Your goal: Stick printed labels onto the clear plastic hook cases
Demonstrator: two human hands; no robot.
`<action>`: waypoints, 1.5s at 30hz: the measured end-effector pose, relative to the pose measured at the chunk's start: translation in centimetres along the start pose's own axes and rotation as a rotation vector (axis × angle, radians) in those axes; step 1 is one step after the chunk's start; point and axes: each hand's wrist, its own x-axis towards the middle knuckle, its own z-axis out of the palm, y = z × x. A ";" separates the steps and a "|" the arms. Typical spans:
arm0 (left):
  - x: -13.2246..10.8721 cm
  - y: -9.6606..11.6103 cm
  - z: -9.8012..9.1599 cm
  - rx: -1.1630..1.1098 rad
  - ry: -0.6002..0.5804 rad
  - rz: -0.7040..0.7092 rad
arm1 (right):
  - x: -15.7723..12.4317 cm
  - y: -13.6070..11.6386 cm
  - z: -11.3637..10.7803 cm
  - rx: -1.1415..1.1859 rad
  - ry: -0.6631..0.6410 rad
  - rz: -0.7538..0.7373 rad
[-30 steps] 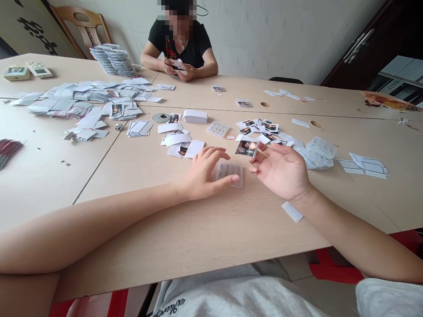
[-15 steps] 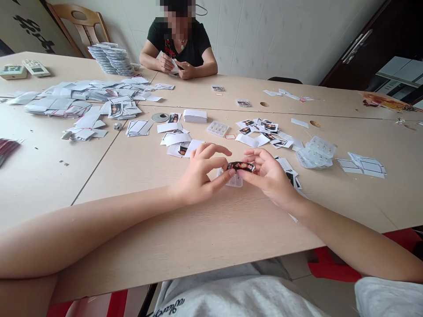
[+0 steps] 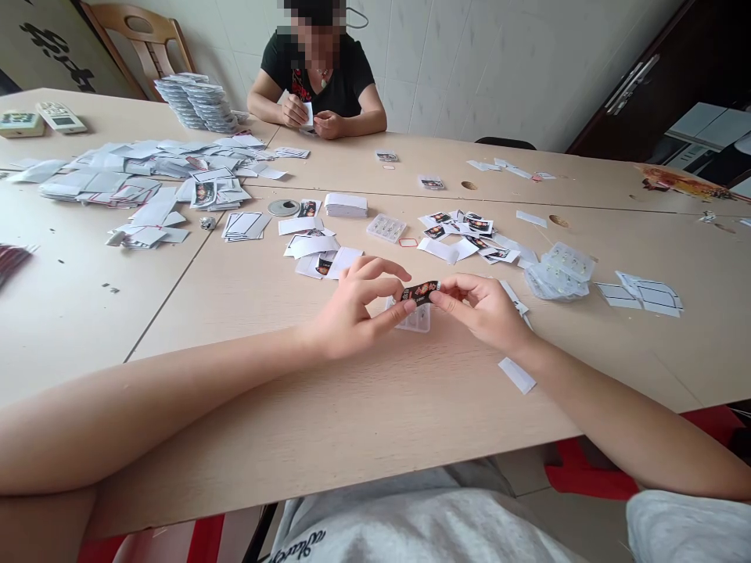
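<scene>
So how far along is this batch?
Looks done: the tall stack of clear packs at the far end. In hand: a dark printed card pinched between left hand and right hand, above a clear plastic tray. Still out: loose printed cards and the white sheet heap.

A narrow black printed card (image 3: 420, 292) with orange-red artwork, slightly tilted, held above the table.

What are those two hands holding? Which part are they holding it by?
The left hand and right hand are holding a small dark printed card. Each hand pinches one short end between its fingertips.
</scene>
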 end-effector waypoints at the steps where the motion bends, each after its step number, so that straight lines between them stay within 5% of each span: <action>1: 0.0 0.0 0.0 0.011 -0.002 -0.008 | 0.0 0.0 0.0 0.004 -0.008 -0.014; 7: 0.3 -0.4 0.0 0.281 -0.031 -0.158 | 0.3 -0.1 -0.8 -0.096 0.126 -0.129; 11: 0.4 -1.2 0.3 0.340 -0.089 -0.160 | 0.8 0.0 -1.4 0.085 0.201 -0.079; 16: 0.5 -2.1 1.3 0.296 -0.218 -0.215 | 1.1 0.6 -1.0 0.402 0.125 0.118; 24: 0.3 -1.2 1.9 0.148 -0.129 -0.289 | 1.2 0.9 -0.2 0.614 -0.132 0.383; 45: 2.2 -3.4 1.7 0.156 0.111 -0.302 | 6.0 2.4 1.4 0.334 0.057 0.064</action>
